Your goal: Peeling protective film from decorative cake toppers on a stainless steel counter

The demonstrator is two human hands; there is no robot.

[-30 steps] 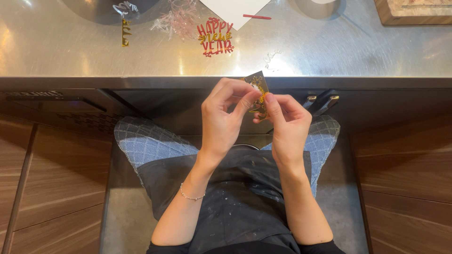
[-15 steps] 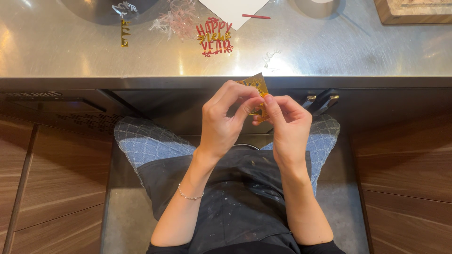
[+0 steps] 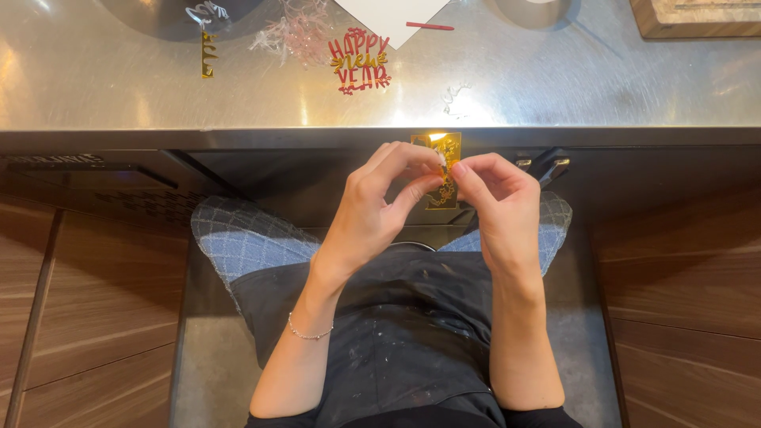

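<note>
The person sits close against the near edge of the brushed steel desk (image 3: 555, 87), both hands raised over the lap. The left hand (image 3: 380, 206) and the right hand (image 3: 495, 202) meet at the fingertips, and between them stands a small shiny gold cut-out piece with a cursive pattern (image 3: 442, 170), held upright just below the desk's near edge. Each hand's grip is pinched together on that gold piece, thumb against forefinger, the left from its left side, the right from its right. A thin beaded bracelet (image 3: 309, 333) circles the left wrist. Below the hands lies a dark apron speckled with pale spots (image 3: 396, 333), with grey quilted fabric (image 3: 246, 242) showing on either side of it.

On the desk, toward the far edge, lies a red and gold lettered cut-out topper (image 3: 359, 62). Left of it sits a pale pink cut-out (image 3: 297, 32), and further left a narrow gold strip cut-out (image 3: 208, 55). A white sheet (image 3: 388, 12) with a red stick (image 3: 430, 26) on it lies at the far edge.
</note>
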